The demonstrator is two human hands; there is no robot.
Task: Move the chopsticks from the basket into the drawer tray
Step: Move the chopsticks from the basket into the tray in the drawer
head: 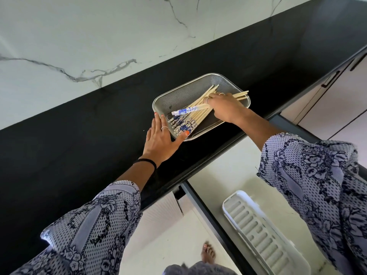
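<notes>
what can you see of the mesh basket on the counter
The mesh basket is a shallow rounded rectangle of fine silvery metal mesh with a smooth rim, sitting flat on the black countertop near its front edge. It holds a pile of bamboo chopsticks with blue-and-white patterned ends. The left hand rests open against its near corner; the right hand reaches in, fingers curled on the chopsticks.
</notes>
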